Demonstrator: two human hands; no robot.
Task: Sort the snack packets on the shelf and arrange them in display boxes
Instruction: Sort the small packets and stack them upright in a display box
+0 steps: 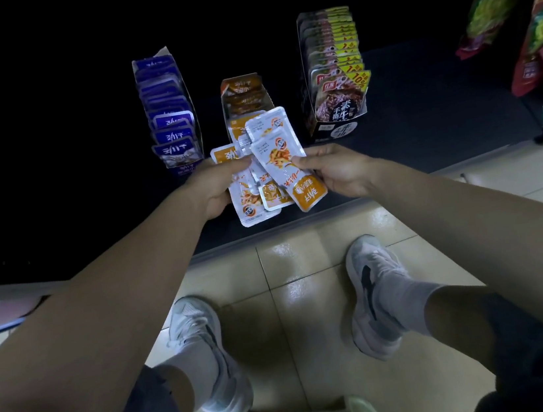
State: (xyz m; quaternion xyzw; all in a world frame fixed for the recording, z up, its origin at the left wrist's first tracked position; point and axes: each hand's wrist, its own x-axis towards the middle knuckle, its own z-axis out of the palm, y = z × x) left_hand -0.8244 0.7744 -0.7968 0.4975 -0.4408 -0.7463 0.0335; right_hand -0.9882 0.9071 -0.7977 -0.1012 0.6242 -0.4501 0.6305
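Holding a fan of orange-and-white snack packets (251,196), left hand (216,187) curled round most of them, right hand (336,169) pinching the top packet (287,165), orange display box (245,96) just behind.

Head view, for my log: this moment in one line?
left hand: grips orange-and-silver foil snack packets | right hand: pinches top packet

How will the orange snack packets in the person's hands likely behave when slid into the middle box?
Probably light: the left hand grips several packets, the right hand pinches one by its edge. Likely slippery: the glossy foil shines and the held ones splay askew. Probably flexible yet self-supporting: those in the middle box stand in a row.
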